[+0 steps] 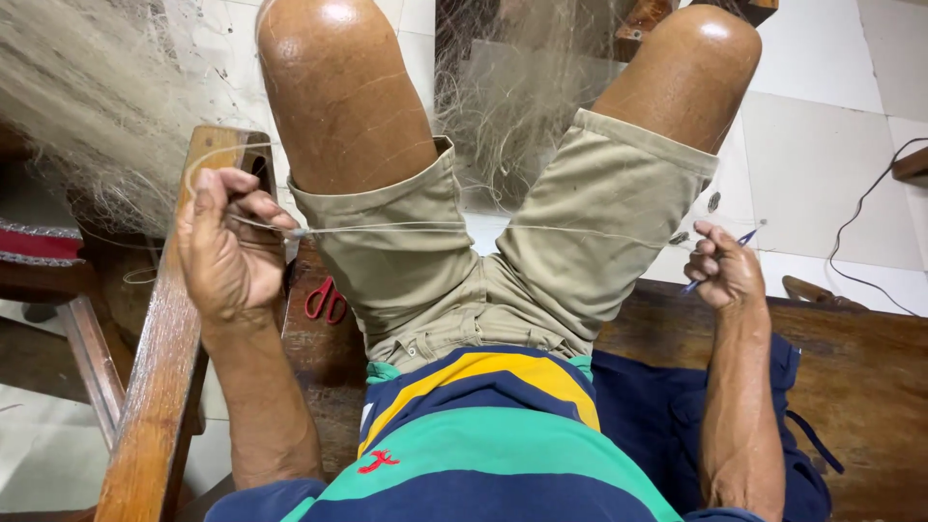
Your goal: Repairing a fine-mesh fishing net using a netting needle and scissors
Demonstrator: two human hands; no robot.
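I sit on a wooden bench with my knees raised. My left hand pinches a thin pale line that stretches across my lap to my right hand. My right hand grips a slim blue netting needle with the line running from it. A mass of fine, pale fishing net hangs at the upper left and between my knees.
Red-handled scissors lie on the bench by my left thigh. A wooden armrest runs under my left forearm. Dark blue cloth lies beside my right hip. A black cable crosses the white tiled floor at right.
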